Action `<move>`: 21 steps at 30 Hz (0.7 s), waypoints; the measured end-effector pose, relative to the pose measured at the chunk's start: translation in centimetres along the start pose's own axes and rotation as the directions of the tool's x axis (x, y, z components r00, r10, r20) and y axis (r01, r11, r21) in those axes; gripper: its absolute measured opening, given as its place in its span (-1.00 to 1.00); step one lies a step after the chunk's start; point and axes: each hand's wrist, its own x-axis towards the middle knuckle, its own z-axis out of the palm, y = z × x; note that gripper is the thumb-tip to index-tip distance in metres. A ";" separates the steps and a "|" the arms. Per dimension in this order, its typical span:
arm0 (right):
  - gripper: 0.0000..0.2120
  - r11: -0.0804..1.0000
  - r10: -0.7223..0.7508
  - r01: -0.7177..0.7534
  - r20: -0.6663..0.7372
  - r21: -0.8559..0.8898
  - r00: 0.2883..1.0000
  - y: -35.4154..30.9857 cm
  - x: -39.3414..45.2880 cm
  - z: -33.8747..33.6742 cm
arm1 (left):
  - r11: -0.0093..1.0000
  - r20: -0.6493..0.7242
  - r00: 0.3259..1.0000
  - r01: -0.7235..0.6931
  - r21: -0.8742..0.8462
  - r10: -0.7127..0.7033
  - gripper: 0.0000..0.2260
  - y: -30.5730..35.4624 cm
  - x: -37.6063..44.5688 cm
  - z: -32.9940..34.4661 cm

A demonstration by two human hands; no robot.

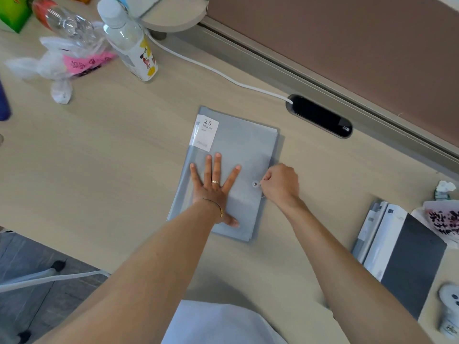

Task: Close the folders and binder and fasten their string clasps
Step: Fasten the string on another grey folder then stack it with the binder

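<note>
A closed grey translucent folder with a white "20 POCKETS" label lies in the middle of the desk. My left hand presses flat on its cover, fingers spread. My right hand is at the folder's right edge, fingers pinched on the thin string beside the round clasp button. A stack of other folders and a dark binder lies at the right, away from both hands.
Two plastic bottles and a crumpled plastic bag stand at the back left. A white cable runs to a black desk grommet. A partition wall rises behind. Wrapped items and a small white object sit at the far right.
</note>
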 end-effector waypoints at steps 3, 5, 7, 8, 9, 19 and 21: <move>-0.94 0.986 -0.139 0.131 -0.069 -0.106 0.988 -0.6 0.1 0.3 | 1.000 0.007 1.000 0.002 -0.004 -0.002 0.35 0.0 0.0 -0.1; -0.93 0.993 -0.110 0.105 -0.095 -0.056 0.989 -0.1 0.4 0.5 | 1.000 0.004 1.000 0.004 -0.004 -0.004 0.35 0.0 0.1 0.0; -0.92 0.998 0.015 -0.013 -0.040 0.060 0.999 -0.3 0.6 0.2 | 1.000 0.006 1.000 0.004 -0.009 -0.004 0.36 0.0 0.1 0.0; -0.90 0.986 0.091 -0.093 0.023 0.140 0.996 -0.7 0.9 -0.2 | 1.000 0.009 1.000 0.004 -0.012 -0.003 0.36 0.0 0.1 -0.1; -0.88 0.960 0.157 -0.177 0.103 0.219 0.982 -1.2 1.1 -0.6 | 1.000 0.012 1.000 0.003 -0.014 -0.002 0.36 0.0 0.1 -0.1; -0.80 0.933 0.168 -0.184 0.076 0.308 0.983 -0.5 1.5 0.6 | 1.000 0.007 1.000 -0.005 -0.024 0.005 0.36 -0.1 0.2 -0.1; -0.79 0.847 0.260 -0.300 0.151 0.438 0.954 -0.1 1.6 0.8 | 1.000 0.003 1.000 -0.002 -0.026 0.002 0.37 -0.1 0.2 0.0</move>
